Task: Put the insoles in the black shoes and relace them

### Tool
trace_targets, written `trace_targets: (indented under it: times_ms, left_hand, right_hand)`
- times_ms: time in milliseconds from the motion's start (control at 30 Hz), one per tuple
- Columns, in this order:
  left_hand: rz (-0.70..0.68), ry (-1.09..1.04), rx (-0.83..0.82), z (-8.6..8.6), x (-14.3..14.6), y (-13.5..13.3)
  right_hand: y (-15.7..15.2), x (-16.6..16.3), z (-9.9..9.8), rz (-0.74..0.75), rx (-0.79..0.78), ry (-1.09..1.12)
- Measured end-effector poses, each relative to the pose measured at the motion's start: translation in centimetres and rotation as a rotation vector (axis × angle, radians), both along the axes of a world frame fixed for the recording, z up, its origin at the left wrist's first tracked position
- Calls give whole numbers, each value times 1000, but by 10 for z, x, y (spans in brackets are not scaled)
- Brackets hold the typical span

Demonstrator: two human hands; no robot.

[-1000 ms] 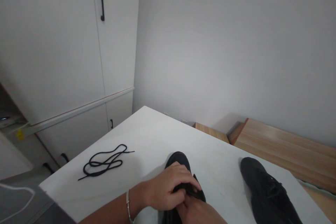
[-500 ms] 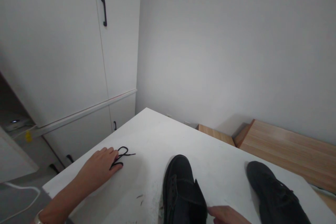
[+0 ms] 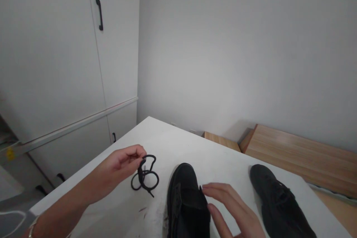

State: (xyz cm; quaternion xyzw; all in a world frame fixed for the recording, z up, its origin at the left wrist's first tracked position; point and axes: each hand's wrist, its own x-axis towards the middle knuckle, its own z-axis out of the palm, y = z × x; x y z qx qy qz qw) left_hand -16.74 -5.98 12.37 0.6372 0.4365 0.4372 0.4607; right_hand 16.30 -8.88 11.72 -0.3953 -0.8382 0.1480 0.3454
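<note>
A plain room in a home, it looks like: tall white cupboard doors with black bar handles (image 3: 99, 14) stand left of the white table (image 3: 178, 145), bare grey wall behind it, light wooden boards (image 3: 301, 152) to its right.

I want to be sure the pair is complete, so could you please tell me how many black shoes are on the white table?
2. One shoe lies beside the right hand; the other shoe lies farther right.
</note>
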Motion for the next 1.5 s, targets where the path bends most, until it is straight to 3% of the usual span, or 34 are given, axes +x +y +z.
trace_targets:
  times_ms: [67,233,333,433,633,767,900,1067,1133,1200,1300,1400,1500]
  left_hand:
    - [-51,-143,13,18,18,-7]
    - [-123,-306,94,46,51,-19]
    - [-26,-405,91,54,50,-15]
    - [-26,-529,-46,51,35,-6]
    - [-30,-539,-361,20,3,9]
    - [-1,-468,-380,-4,-13,20]
    - [131,-264,-289,-22,-30,35]
    - [461,-378,-135,-34,-45,54]
    - [534,-330,-76,-39,-48,58]
    - [526,-240,-33,-45,-48,60]
    - [430,-200,-40,-53,-43,61]
    - [293,-382,-178,-55,-39,60]
    - [248,-550,-283,-50,-41,56]
  right_hand:
    - [2,-20,5,44,-139,6]
    - [5,-62,15,279,-672,36]
    - [8,-54,14,350,-896,213]
    - [11,-18,12,277,-990,548]
    - [9,63,18,53,-857,1399]
    - [8,97,17,64,-663,1913]
    - [10,119,10,-31,-528,2160]
    - [16,130,2,-356,-425,2170]
    - [22,131,-5,-412,-397,2116]
    - [30,132,-16,-425,-397,1972]
    - [40,130,-34,-559,-384,1748]
    - [44,129,-42,-657,-348,1709]
    - [42,128,-39,-672,-322,1714]
